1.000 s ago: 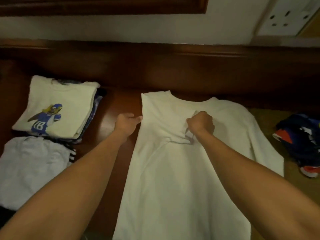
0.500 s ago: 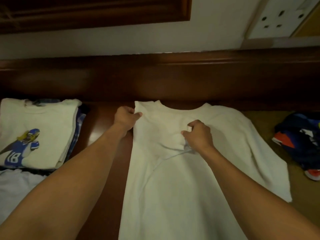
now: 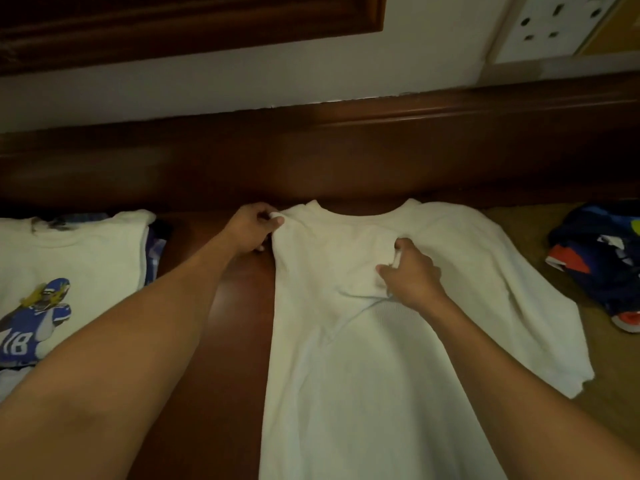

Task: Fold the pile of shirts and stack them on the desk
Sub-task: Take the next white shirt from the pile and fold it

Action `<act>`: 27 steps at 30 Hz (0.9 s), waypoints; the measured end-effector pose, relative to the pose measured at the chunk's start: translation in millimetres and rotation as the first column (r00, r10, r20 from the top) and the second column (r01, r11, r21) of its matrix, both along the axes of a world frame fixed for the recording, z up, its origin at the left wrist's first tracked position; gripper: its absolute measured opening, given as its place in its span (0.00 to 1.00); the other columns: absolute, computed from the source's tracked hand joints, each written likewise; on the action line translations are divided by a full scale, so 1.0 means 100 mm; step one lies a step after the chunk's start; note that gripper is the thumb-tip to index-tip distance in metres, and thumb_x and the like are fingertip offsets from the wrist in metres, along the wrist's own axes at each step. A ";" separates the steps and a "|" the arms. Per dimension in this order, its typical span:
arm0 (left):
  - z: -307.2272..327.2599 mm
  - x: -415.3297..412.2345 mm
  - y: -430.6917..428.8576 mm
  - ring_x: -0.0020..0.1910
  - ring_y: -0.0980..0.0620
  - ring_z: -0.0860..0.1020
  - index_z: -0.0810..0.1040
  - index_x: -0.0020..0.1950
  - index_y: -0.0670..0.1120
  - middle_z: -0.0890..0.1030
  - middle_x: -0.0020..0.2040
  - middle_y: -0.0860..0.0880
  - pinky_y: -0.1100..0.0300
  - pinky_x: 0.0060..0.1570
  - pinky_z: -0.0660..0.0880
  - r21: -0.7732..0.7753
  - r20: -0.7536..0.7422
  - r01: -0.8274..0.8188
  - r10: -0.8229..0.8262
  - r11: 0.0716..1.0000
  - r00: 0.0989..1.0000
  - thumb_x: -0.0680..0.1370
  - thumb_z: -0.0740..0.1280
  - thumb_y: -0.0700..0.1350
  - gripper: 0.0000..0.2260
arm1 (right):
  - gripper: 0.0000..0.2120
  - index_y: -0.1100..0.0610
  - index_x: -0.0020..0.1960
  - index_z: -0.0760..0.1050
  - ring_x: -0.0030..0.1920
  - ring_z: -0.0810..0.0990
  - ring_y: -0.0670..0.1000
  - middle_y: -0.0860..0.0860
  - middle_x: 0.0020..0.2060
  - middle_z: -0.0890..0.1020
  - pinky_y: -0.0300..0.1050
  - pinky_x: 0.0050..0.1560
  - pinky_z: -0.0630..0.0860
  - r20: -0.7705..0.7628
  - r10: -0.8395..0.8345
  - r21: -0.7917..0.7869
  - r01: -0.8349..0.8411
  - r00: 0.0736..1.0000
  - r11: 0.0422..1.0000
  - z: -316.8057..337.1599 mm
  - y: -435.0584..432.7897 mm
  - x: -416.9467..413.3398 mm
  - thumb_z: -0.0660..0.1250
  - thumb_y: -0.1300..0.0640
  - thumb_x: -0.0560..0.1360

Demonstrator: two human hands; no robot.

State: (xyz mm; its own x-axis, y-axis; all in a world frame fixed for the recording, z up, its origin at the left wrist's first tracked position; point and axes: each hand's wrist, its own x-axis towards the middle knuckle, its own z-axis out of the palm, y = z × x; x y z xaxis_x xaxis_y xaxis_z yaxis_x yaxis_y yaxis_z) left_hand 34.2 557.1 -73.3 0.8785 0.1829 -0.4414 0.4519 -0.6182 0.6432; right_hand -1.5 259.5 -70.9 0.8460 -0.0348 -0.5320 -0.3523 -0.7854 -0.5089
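Observation:
A white shirt point(image 3: 363, 358) lies flat on the dark wooden desk point(image 3: 221, 306), collar toward the wall, its left side folded inward. My left hand point(image 3: 252, 226) pinches the shirt's folded left shoulder edge near the collar. My right hand point(image 3: 410, 275) grips the end of the folded-in left sleeve at the middle of the shirt's upper back. The shirt's right sleeve point(image 3: 540, 327) lies spread out. A stack of folded shirts point(image 3: 72, 271), topped by a white one with a blue number 18 football print, sits at the left.
A crumpled pile of dark blue, orange and white clothes point(image 3: 602, 258) lies at the right on a tan surface. A raised wooden back rail point(image 3: 346, 150) runs along the wall. A wall socket plate point(image 3: 554, 22) is at the upper right.
Both hands slid up the shirt toward the collar, keeping their hold on the cloth. The camera has tilted up and shifted right, so the folded stack sits further left.

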 end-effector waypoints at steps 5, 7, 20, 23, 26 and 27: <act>-0.03 0.10 0.06 0.45 0.49 0.78 0.79 0.56 0.44 0.79 0.46 0.48 0.55 0.47 0.75 0.272 0.172 0.014 -0.063 0.962 0.983 0.79 0.72 0.51 0.12 | 0.23 0.51 0.75 0.65 0.60 0.77 0.59 0.54 0.60 0.78 0.56 0.69 0.69 0.103 -0.130 0.084 0.121 0.986 0.989 0.08 -0.13 0.08 0.63 0.52 0.81; -0.07 0.03 0.03 0.48 0.49 0.79 0.78 0.59 0.45 0.79 0.48 0.48 0.55 0.48 0.75 0.242 0.221 -0.022 -0.033 0.970 0.975 0.78 0.72 0.50 0.13 | 0.27 0.52 0.76 0.62 0.63 0.76 0.59 0.55 0.62 0.78 0.55 0.68 0.64 0.120 -0.064 -0.047 0.070 0.991 0.996 0.05 -0.15 0.06 0.65 0.50 0.81; -0.07 -2.69 -1.00 0.38 0.60 0.74 0.77 0.45 0.53 0.70 0.45 0.59 0.64 0.35 0.75 0.281 0.281 -0.111 0.029 0.953 0.959 0.76 0.73 0.55 0.09 | 0.21 0.54 0.69 0.72 0.62 0.75 0.59 0.56 0.61 0.79 0.56 0.62 0.66 0.164 0.156 -0.239 -0.114 0.974 0.964 -0.04 -0.07 -0.15 0.64 0.46 0.80; -0.06 -3.26 -1.29 0.36 0.58 0.73 0.77 0.47 0.55 0.72 0.45 0.58 0.63 0.33 0.76 0.359 0.224 -0.048 -0.036 0.932 0.974 0.75 0.69 0.63 0.13 | 0.24 0.53 0.74 0.65 0.65 0.74 0.61 0.57 0.64 0.78 0.58 0.65 0.64 0.150 0.167 -0.184 -0.138 0.975 0.973 -0.02 -0.06 -0.14 0.61 0.46 0.81; -0.08 -3.68 -1.51 0.42 0.59 0.73 0.76 0.55 0.59 0.74 0.50 0.59 0.67 0.43 0.73 0.410 0.056 -0.079 0.061 0.909 0.997 0.75 0.62 0.70 0.19 | 0.25 0.54 0.74 0.64 0.66 0.72 0.62 0.58 0.66 0.76 0.58 0.66 0.64 0.103 0.229 -0.233 -0.200 0.968 0.952 0.00 -0.11 -0.12 0.61 0.44 0.81; -0.11 -3.81 -1.56 0.44 0.59 0.73 0.75 0.57 0.59 0.75 0.52 0.59 0.66 0.45 0.73 0.444 0.017 -0.105 0.109 0.890 0.994 0.76 0.63 0.69 0.18 | 0.25 0.54 0.74 0.64 0.67 0.71 0.62 0.58 0.66 0.76 0.59 0.67 0.64 0.099 0.252 -0.239 -0.223 0.963 0.945 0.01 -0.12 -0.11 0.61 0.44 0.81</act>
State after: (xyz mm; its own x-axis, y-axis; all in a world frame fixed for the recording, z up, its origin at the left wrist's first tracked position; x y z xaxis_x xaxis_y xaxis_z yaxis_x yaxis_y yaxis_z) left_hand -346.7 401.0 -84.7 0.8394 0.4538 -0.2991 0.5352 -0.7862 0.3091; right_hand -12.5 247.1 -70.2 0.9041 0.0698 -0.4215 -0.0856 -0.9369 -0.3389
